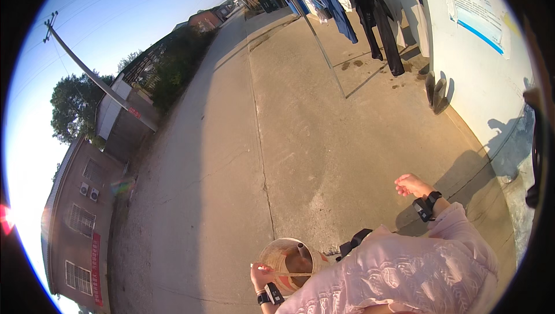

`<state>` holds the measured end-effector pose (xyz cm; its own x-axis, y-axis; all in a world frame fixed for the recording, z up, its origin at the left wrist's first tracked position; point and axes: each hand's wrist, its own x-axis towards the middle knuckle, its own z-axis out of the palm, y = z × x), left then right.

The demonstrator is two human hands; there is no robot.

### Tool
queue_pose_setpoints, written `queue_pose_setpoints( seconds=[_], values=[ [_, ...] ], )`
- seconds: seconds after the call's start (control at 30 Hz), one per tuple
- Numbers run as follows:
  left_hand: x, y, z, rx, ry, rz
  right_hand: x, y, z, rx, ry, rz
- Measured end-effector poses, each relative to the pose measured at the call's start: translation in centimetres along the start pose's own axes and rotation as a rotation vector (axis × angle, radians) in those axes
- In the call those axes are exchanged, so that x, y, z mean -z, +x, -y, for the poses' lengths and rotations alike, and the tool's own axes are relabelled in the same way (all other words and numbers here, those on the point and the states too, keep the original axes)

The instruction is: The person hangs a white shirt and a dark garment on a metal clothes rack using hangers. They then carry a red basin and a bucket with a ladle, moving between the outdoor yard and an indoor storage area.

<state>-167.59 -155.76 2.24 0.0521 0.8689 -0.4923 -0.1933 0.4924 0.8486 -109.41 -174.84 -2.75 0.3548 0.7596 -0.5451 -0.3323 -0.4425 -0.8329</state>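
At the bottom middle, my left hand (262, 276) is closed on the handle of a pale bucket (267, 252) with reddish marks on its side. The bucket hangs beside my body, and its inside looks brown. A dark, stick-like thing (302, 250) shows at its far rim; its lower end is hard to make out. My right hand (413, 185) is held out to the right over the concrete, its fingers loosely curled with nothing visible in them. Each wrist wears a black strap with a small dark device (423, 209). A pink sleeve covers my right arm.
Clothes (376, 19) hang from a metal rack whose leg (329, 59) stands on the concrete ahead right. Dark shoes (437, 93) lean against the white wall (462, 82). A crack (263, 163) runs lengthwise along the ground. A utility pole (101, 82) and buildings line the left.
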Motion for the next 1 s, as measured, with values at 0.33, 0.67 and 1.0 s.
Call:
queue_pose_setpoints(
  seconds=[0.33, 0.67, 1.0],
  values=[
    [-27.2, 29.5, -20.8, 0.021, -0.227, 0.226, -28.1, 33.9, 30.7, 0.219, -0.335, 0.744],
    [-56.2, 58.8, -40.3, -0.062, 0.012, 0.615, -41.1, 61.6, 55.7, 0.063, 0.152, 0.933],
    [-81.5, 90.9, -50.3, -0.006, 0.116, 0.743, -36.7, 94.4, 75.9, 0.097, 0.622, 0.709]
  ],
)
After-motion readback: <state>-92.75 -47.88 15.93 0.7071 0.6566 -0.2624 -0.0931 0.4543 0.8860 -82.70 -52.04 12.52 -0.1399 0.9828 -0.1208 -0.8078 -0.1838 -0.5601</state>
